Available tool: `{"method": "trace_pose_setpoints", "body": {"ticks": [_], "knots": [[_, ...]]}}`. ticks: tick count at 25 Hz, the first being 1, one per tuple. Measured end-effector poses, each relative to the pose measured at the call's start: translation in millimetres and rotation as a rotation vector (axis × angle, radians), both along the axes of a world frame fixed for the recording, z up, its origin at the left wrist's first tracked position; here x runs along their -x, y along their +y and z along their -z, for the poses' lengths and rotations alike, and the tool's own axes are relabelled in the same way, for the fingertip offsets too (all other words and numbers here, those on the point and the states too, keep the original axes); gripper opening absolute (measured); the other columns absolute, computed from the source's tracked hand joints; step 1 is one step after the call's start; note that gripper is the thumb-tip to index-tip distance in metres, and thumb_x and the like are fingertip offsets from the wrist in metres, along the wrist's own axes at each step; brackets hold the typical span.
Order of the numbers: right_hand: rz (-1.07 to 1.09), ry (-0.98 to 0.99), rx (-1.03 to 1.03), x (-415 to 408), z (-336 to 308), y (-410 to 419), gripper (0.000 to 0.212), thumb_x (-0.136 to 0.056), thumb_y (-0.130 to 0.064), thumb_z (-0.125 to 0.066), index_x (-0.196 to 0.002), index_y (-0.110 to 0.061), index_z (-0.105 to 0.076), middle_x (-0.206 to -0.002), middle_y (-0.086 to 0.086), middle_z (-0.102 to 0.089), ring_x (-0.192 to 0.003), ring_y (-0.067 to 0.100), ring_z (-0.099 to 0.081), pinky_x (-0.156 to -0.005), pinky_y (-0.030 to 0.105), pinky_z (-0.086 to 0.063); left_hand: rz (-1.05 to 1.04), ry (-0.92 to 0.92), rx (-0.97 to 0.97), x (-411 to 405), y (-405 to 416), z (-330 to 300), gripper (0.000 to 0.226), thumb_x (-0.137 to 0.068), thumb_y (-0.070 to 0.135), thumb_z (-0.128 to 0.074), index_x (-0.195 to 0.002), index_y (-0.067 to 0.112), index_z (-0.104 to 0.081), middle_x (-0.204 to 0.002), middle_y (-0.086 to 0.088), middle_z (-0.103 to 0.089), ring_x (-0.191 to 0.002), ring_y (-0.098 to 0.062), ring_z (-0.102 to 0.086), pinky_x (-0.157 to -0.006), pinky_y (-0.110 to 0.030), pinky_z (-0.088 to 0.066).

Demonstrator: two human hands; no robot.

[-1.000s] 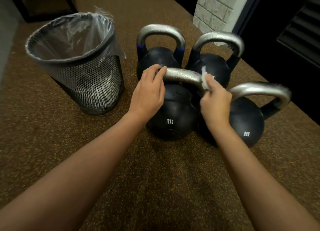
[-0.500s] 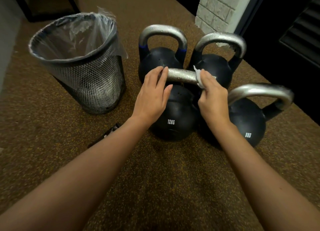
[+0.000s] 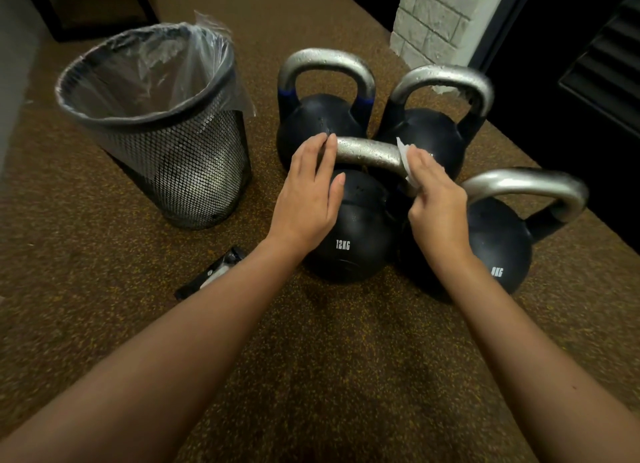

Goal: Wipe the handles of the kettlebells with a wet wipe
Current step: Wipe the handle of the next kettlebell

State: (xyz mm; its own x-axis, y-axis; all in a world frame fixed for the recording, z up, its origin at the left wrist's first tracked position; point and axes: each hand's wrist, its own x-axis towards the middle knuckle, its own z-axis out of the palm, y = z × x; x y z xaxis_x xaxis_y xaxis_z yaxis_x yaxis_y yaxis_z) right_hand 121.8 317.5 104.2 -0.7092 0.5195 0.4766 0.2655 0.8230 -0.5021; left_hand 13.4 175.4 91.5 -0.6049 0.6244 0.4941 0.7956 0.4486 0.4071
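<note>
The handle (image 3: 367,154) runs left-right: the left hand (image 3: 306,199) rests flat at its left end, the right hand (image 3: 434,199) pinches the wipe (image 3: 403,157) on its right bend.

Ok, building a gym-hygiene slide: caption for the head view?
Right hand rubs a wet wipe along the 12KG kettlebell's handle; left hand steadies it.

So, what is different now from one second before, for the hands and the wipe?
The left hand let go of the 12KG kettlebell's handle: its fingers now lie straight on it. The right hand slid the wet wipe slightly left along the handle. The kettlebells and bin stayed put.
</note>
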Motion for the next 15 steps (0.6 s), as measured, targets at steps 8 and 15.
{"method": "trace_pose_setpoints", "body": {"ticks": [8, 15], "knots": [[-0.096, -0.005, -0.050, 18, -8, -14, 0.055, -0.076, 0.012, -0.041, -0.125, -0.007, -0.056, -0.130, 0.007, -0.055, -0.120, 0.024, -0.051, -0.114, 0.050, -0.022, 0.012, 0.001, -0.017, 5, -4, -1, 0.053, -0.096, 0.030, -0.028, -0.142, 0.004, -0.031, -0.143, -0.016, -0.033, -0.133, -0.025, -0.029, -0.109, -0.034, -0.032], [-0.030, -0.051, 0.003, 23, -18, -16, 0.057, -0.077, 0.014, -0.041, -0.128, -0.007, -0.054, -0.132, 0.008, -0.054, -0.123, 0.025, -0.050, -0.116, 0.044, -0.011, 0.019, -0.001, -0.028, 2, -6, -2, 0.053, -0.096, 0.030, -0.028, -0.141, 0.003, -0.032, -0.143, -0.016, -0.033, -0.134, -0.024, -0.028, -0.109, -0.031, -0.029]]}}
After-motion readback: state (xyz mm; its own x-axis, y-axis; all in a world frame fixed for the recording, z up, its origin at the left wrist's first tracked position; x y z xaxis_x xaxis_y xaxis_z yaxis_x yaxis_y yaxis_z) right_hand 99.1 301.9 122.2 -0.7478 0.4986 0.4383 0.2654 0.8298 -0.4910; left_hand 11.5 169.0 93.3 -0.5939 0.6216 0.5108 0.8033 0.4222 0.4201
